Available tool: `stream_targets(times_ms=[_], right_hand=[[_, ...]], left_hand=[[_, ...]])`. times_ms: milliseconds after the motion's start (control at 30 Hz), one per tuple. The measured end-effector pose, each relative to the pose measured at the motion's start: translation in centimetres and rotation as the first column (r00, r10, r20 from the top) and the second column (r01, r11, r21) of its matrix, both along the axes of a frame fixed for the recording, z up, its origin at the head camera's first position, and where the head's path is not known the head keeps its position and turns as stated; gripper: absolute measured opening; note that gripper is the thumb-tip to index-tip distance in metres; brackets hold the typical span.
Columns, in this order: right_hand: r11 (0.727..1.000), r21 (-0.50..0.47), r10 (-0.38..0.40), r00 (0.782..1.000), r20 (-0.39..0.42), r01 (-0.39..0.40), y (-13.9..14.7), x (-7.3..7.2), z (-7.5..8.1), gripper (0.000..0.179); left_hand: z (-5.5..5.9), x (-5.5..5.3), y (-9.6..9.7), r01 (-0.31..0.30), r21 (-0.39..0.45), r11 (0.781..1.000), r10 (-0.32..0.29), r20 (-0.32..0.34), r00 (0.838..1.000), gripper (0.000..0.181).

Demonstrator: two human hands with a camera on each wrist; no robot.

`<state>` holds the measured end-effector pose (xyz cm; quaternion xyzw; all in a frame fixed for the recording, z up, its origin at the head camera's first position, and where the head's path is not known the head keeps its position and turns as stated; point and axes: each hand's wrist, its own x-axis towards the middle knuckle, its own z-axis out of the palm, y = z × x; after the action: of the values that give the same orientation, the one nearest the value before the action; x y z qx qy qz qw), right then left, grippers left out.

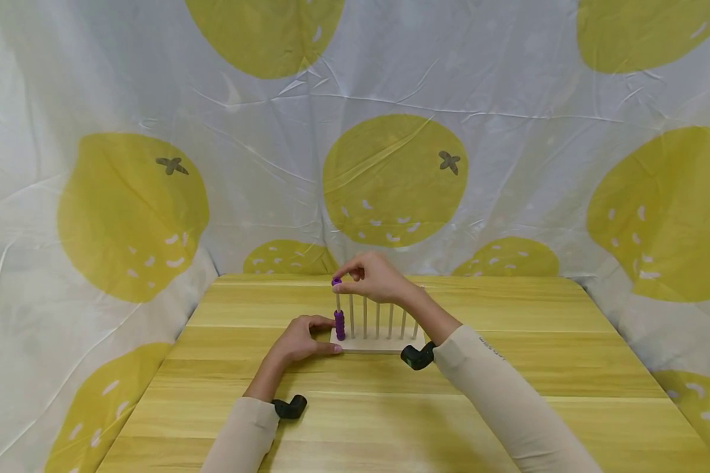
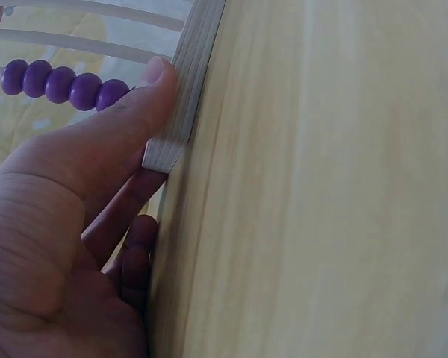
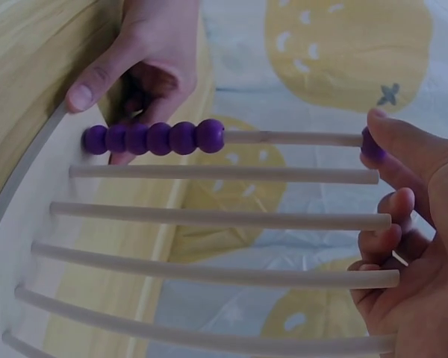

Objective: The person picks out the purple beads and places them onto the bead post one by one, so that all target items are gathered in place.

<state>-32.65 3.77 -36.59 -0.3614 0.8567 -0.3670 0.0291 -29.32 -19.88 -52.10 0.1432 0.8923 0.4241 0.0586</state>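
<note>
A pale wooden peg stand (image 1: 371,345) with several upright rods stands on the table. On its leftmost rod sits a stack of several purple beads (image 3: 158,139); the other visible rods carry none. My left hand (image 1: 298,339) grips the left end of the stand's base, thumb (image 2: 145,97) on the near side and fingers behind. Above it, my right hand (image 1: 377,278) pinches one more purple bead (image 3: 372,145) between thumb and finger at the top end of that same rod. Bare rod shows between this bead and the stack. The right hand's remaining fingers curl loosely near the other rod tips.
The wood-grain table (image 1: 260,295) extends around the stand. Behind it hangs a white cloth (image 1: 260,157) printed with large yellow lemons. A black wrist device (image 1: 290,407) sits on the left wrist, and another black wrist device (image 1: 417,356) on the right.
</note>
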Motion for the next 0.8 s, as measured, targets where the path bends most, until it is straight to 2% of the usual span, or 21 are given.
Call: stream_targets(times_ms=[433,800], right_hand=[[1.0,-0.008,0.02,1.0,0.007,-0.02,0.5,-0.1,-0.4,0.032],[0.999,-0.044,-0.028,1.0,-0.004,0.028,2.1,-0.1,0.0,0.025]], left_hand=[[0.1,0.1,0.1,-0.003,0.0,1.0,0.003,0.006,1.0,0.058],[-0.1,0.0,-0.1,-0.005,0.001,1.0,0.005,0.008,1.0,0.059]])
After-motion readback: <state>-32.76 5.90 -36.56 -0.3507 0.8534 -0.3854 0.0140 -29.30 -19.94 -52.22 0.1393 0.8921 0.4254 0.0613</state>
